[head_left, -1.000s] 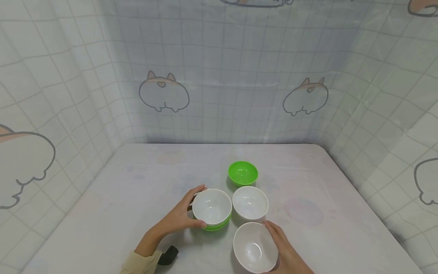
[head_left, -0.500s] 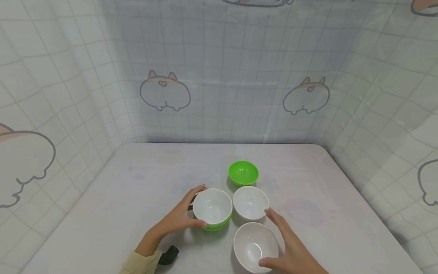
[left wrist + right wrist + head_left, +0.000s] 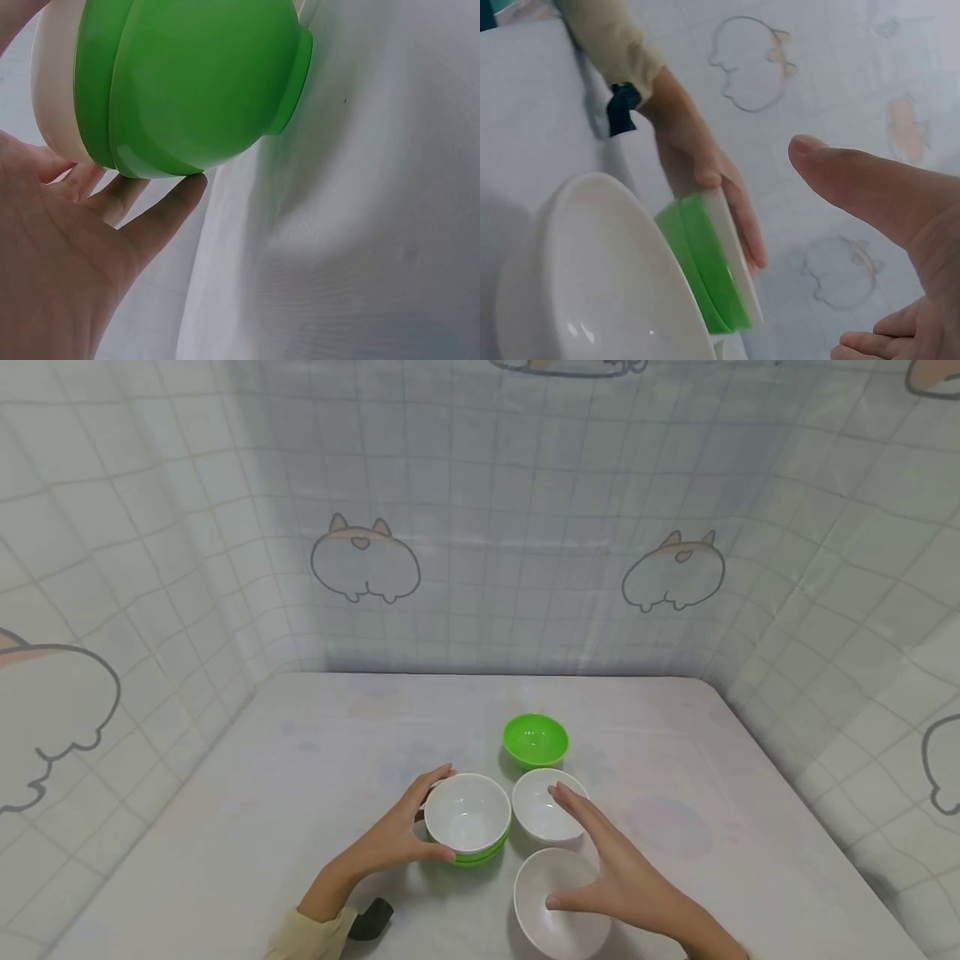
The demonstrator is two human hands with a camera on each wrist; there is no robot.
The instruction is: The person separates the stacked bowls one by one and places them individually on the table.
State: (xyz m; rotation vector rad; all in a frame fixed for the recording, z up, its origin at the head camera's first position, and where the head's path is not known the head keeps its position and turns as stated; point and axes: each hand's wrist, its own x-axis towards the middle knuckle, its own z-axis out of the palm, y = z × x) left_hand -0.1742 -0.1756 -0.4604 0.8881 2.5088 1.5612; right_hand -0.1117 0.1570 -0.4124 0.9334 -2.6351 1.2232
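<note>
My left hand (image 3: pixel 393 831) holds a stack of nested bowls from the left, thumb in front and fingers behind. A white bowl (image 3: pixel 467 812) tops the stack, with green bowls (image 3: pixel 202 82) beneath it; the left wrist view shows fingertips against their side. Over two separate white bowls hovers my right hand (image 3: pixel 626 881), thumb and fingers spread and holding nothing. Its thumb is above the nearer white bowl (image 3: pixel 558 935), its fingertips above the farther white bowl (image 3: pixel 534 810). Behind these stands a single green bowl (image 3: pixel 536 742).
A pale cloth covers the table (image 3: pixel 360 718). Grid-patterned curtains (image 3: pixel 517 568) with animal drawings enclose its back and sides. A dark strap end (image 3: pixel 371 919) hangs by the left sleeve.
My right hand has let go of the nearer white bowl and moved up and left over the bowls. The left hand and the stack have stayed in place.
</note>
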